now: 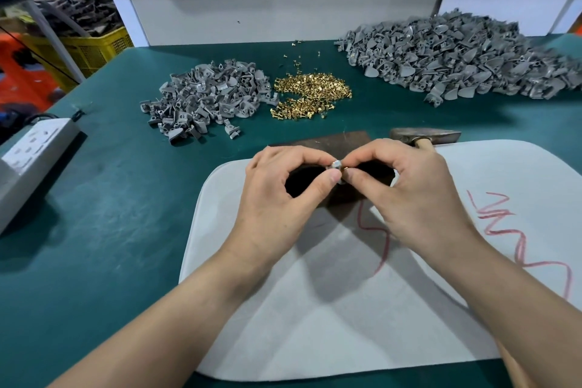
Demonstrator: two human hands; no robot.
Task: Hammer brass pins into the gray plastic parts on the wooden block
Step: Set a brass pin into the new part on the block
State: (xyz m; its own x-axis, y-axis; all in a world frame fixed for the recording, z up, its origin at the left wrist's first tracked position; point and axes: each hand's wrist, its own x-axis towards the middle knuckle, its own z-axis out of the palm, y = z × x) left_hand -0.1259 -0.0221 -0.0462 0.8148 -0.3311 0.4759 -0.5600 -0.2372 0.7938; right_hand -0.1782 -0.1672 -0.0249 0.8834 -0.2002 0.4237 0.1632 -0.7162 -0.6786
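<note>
Teal-green matting covers the workbench [126, 230]. Nearest the camera, across the lower middle of the frame, lies a white felt pad with red crayon scribbles [315, 324]. Both forearms cross it and meet at the centre of the frame.

The left hand [280, 195] pinches a small gray plastic part [335, 165] between thumb and forefinger. The right hand [409, 195] pinches a short brass pin [345, 169] against that part, its other fingers curled. The pin looks to be going into the part, though both are too small here to tell how far it is seated.

Part and pin are held just over a dark brown wooden block [330, 142], which lies under the hands at the pad's far edge. This piece seems to be at the fitting step, neither set down on the block nor struck. A steel-headed hammer with a wooden handle [425, 133] lies untouched just right of the block.

Further up, left of centre, is a small pile of loose gray plastic parts [208, 98], touching a scatter of loose brass pins [311, 94] at its right edge. At the upper right is a far larger heap of gray plastic parts [456, 53], well apart from both.

I judge that heap to be finished output and the small pile the stock still to do. On that reading most of the work is done, with a modest batch of parts and plenty of pins left.
</note>
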